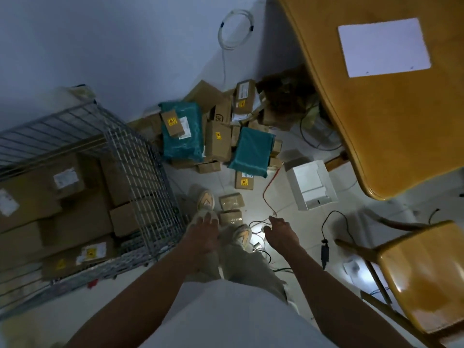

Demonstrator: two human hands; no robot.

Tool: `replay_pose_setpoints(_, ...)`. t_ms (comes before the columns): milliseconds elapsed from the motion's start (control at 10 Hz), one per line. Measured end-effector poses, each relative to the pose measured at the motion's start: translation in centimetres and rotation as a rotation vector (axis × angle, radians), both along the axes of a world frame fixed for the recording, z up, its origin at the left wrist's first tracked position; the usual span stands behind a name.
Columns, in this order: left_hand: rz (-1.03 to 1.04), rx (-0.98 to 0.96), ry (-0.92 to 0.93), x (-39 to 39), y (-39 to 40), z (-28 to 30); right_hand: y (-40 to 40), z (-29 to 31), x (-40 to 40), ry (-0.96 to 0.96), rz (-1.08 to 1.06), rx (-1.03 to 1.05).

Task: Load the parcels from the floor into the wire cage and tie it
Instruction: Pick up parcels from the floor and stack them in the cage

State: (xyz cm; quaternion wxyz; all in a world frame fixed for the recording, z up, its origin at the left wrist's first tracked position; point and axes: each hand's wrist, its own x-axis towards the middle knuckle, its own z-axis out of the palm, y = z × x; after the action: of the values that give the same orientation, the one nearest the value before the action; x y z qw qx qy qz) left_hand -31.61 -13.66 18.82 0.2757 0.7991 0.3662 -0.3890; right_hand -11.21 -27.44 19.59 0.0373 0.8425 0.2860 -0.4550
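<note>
Pale trousers and light shoes fill the near middle, and both bare arms reach down past them toward the floor [281, 204]. On the left, the left hand [204, 228] hangs with its fingers straight and relaxed, holding nothing, above a shoe. To the right, the right hand [280, 231] has its fingers loosely curled; thin wires lie under it, and I cannot tell whether it grips them. Just beyond the hands, two small tape-wrapped parcels [231, 208] lie on the floor. At the left stands the wire cage [148, 172], already holding brown boxes. Farther off, against the wall, sits the pile of parcels [218, 136]: cardboard boxes and two teal bags. An open white box [311, 184] lies right of it, near the wooden tabletop [391, 121] carrying a white sheet [383, 47].
</note>
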Motion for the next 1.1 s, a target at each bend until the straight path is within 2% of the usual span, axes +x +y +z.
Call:
replay_pose_setpoints(200,-0.014,-0.014,-0.016,0.6,6.0,-1.9,5.6,-0.8,1.6,-0.035,0.141,-0.056)
replay_pose_setpoints(400,0.020,-0.023,-0.083,4.1,13.6,-2.6,15.3,-1.6,3.6,-0.081,0.230,-0.043)
replay_pose_setpoints(500,0.161,-0.038,-0.112,6.0,17.6,-4.2,21.1,-3.7,5.2,-0.075,0.237,-0.030)
replay_pose_setpoints(600,0.264,-0.132,-0.118,7.7,21.4,-8.2,26.2,-7.8,6.5,-0.062,0.209,-0.033)
replay_pose_setpoints(800,0.431,-0.149,-0.078,8.9,24.7,-21.0,33.3,-20.1,7.1,0.042,0.180,-0.004)
replay_pose_setpoints(1000,0.587,-0.069,-0.107,13.1,27.8,-36.0,35.3,-34.6,8.3,0.130,0.163,-0.053)
replay_pose_setpoints(1100,0.723,-0.002,-0.117,15.2,29.5,-41.8,36.1,-40.7,10.0,0.168,0.247,-0.033)
